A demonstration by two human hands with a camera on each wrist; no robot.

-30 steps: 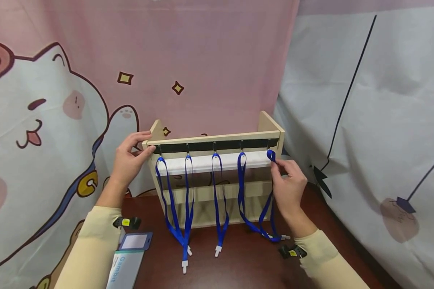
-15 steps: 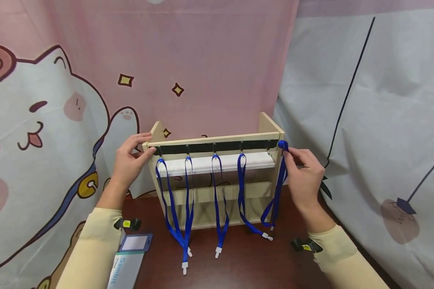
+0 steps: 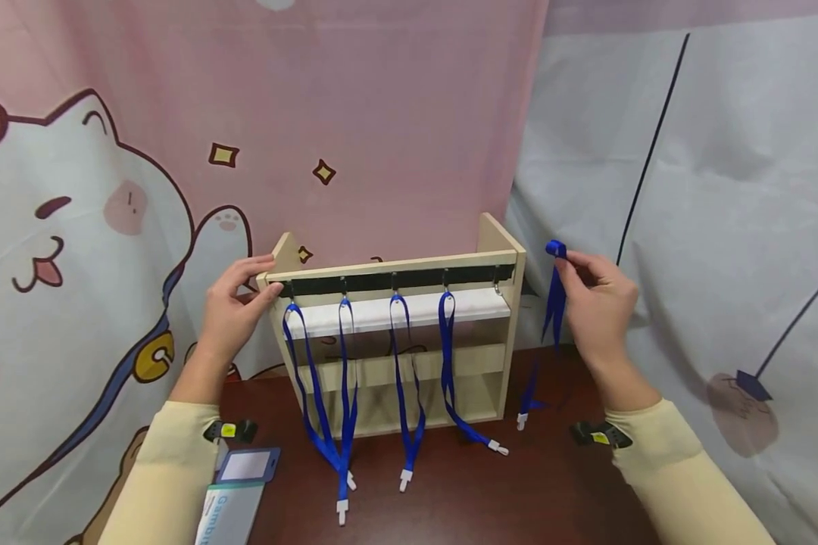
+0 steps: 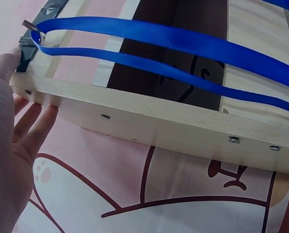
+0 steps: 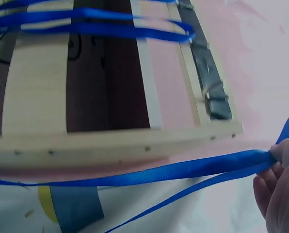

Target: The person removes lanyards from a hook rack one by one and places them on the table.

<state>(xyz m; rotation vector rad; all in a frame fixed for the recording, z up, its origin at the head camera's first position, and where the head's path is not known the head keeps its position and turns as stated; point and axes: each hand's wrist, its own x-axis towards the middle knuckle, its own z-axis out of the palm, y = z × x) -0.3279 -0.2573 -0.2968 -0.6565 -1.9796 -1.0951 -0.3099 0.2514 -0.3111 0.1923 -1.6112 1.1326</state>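
A blue lanyard [image 3: 554, 299] hangs from my right hand [image 3: 600, 306], which pinches it near its top loop, right of the wooden rack [image 3: 507, 356]. Its white clip [image 3: 522, 421] hangs low, over the table. My left hand [image 3: 232, 310] grips the rack's upper left corner, thumb on the front by the black strip [image 4: 25, 57] and fingers [image 4: 40, 128] against the outer side panel. Several other blue lanyards [image 3: 448, 356] hang from metal hooks along that strip. The rightmost hook [image 3: 497, 286] is bare. In the right wrist view, two blue strands run from the pinching fingers.
At the front left of the brown table [image 3: 463, 492] lie a blue-framed badge holder [image 3: 248, 464] and a white box [image 3: 230, 515] marked "Gambit". Lanyard clips trail in front of the rack. A pink and white printed cloth [image 3: 395, 113] hangs close behind.
My right hand has taken the lanyard off the rightmost hook and carried it right, past the rack's side. The left hand keeps its grip on the corner.
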